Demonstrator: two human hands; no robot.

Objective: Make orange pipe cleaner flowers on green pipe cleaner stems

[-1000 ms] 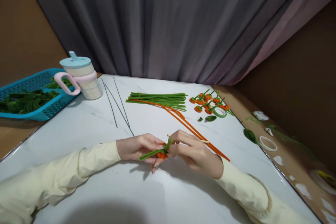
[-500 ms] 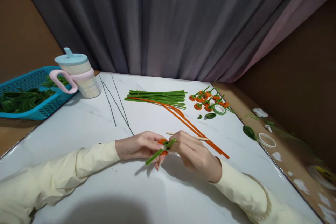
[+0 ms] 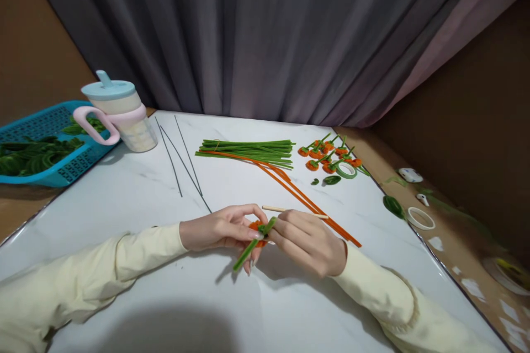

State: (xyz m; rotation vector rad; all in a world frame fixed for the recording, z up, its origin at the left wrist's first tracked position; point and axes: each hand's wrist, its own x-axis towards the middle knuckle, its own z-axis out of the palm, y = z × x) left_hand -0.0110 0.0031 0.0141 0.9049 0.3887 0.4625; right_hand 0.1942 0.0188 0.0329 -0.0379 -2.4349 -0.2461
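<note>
My left hand (image 3: 221, 229) and my right hand (image 3: 308, 240) meet at the middle of the white marble table (image 3: 165, 287). Between the fingers of both sits a small orange pipe-cleaner flower (image 3: 255, 227) with a green pipe-cleaner stem (image 3: 247, 248) that slants down to the left. A thin wooden stick (image 3: 295, 211) lies just behind my right hand's fingers. Long orange pipe cleaners (image 3: 302, 198) run from the far middle of the table to beside my right wrist.
A bundle of green pipe cleaners (image 3: 248, 151) lies at the back. Several finished orange flowers (image 3: 327, 157) and a green tape roll (image 3: 346, 170) sit at the back right. Thin dark wires (image 3: 182, 162), a lidded cup (image 3: 120, 116) and a blue basket (image 3: 41, 149) of green leaves are on the left.
The green stem has swung from nearly level to pointing down and left. Both hands stayed together and shifted only slightly toward me.
</note>
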